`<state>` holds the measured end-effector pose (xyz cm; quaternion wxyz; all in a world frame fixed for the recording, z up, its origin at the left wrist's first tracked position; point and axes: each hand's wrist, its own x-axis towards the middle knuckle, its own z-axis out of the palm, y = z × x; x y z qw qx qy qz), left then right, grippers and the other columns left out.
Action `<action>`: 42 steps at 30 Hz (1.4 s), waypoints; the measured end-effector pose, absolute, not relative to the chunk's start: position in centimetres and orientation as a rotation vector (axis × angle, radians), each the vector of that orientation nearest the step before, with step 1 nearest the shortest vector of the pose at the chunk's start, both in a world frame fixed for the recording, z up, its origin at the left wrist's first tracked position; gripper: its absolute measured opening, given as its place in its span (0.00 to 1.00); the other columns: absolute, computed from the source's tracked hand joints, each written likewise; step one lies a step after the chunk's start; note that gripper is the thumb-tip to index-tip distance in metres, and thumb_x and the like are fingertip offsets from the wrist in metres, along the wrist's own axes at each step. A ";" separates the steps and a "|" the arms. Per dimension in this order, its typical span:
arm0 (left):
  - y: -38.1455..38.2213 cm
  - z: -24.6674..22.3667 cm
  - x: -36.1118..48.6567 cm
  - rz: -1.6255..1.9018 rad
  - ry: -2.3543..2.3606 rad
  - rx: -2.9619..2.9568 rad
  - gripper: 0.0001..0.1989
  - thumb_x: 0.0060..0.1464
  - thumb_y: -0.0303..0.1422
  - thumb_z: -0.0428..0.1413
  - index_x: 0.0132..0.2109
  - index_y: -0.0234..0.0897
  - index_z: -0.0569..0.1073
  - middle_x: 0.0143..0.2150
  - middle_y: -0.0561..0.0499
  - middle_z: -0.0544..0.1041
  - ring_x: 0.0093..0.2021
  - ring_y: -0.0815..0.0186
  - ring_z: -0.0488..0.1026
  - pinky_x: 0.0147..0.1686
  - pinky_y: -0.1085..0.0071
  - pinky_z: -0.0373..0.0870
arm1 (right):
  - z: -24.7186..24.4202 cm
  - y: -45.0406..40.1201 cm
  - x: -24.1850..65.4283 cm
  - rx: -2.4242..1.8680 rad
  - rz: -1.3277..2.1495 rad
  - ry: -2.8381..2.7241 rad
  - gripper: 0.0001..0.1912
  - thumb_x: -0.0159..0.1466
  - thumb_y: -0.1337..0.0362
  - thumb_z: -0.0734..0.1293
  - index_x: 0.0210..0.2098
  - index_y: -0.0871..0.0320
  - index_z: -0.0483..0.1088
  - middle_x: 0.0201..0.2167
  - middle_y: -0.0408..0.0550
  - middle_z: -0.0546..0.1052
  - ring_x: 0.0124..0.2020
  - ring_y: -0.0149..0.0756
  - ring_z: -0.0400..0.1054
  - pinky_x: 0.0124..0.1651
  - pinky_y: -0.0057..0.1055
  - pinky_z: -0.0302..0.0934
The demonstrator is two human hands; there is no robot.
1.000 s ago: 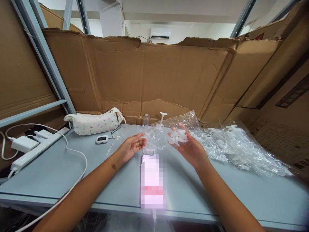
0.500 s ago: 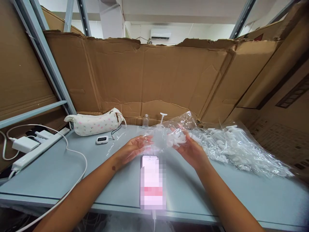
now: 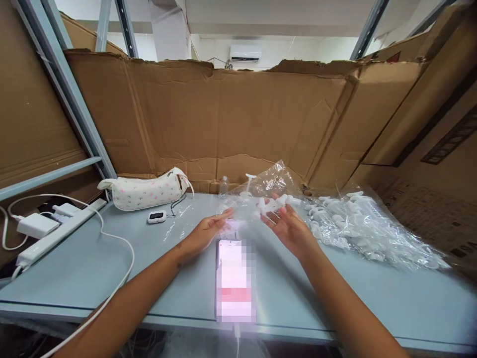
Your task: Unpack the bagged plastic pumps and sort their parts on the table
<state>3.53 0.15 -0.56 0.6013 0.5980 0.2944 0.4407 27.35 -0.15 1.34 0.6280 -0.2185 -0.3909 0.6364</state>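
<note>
A clear plastic bag [image 3: 276, 181] lies crumpled behind the phone, with several small white plastic pieces [image 3: 278, 203] in or on it. My left hand [image 3: 208, 231] reaches to the bag's left side, fingers stretched out and touching or very near the film. My right hand [image 3: 292, 231] is on the other side, its fingers spread beside the white pieces, some of which hide its fingertips. Behind the bag stand a white T-topped piece [image 3: 249, 182] and a small clear bottle [image 3: 223, 186]. The lit phone [image 3: 234, 278] lies between my forearms, its screen blurred.
A larger clear bag [image 3: 372, 231] of white pieces lies on the right of the grey tabletop [image 3: 179, 293]. On the left are a floral pouch [image 3: 149, 191], a small white device [image 3: 157, 217], a power strip [image 3: 61, 231] and a cable [image 3: 128, 263]. Cardboard [image 3: 231, 114] walls the back.
The white pieces have shifted slightly up and right by my right hand, whose fingers have spread. The bag's film has changed shape. My left hand has moved slightly.
</note>
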 end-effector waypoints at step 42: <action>0.5 -0.5 3.6 1.152 0.621 1.208 0.20 0.55 0.47 0.55 0.46 0.38 0.75 0.58 0.44 0.68 0.54 0.57 0.67 0.52 0.62 0.63 | -0.2 -1.6 25.1 -0.630 1.577 -1.258 0.35 0.59 0.57 0.69 0.62 0.40 0.52 0.60 0.47 0.63 0.54 0.41 0.66 0.56 0.49 0.60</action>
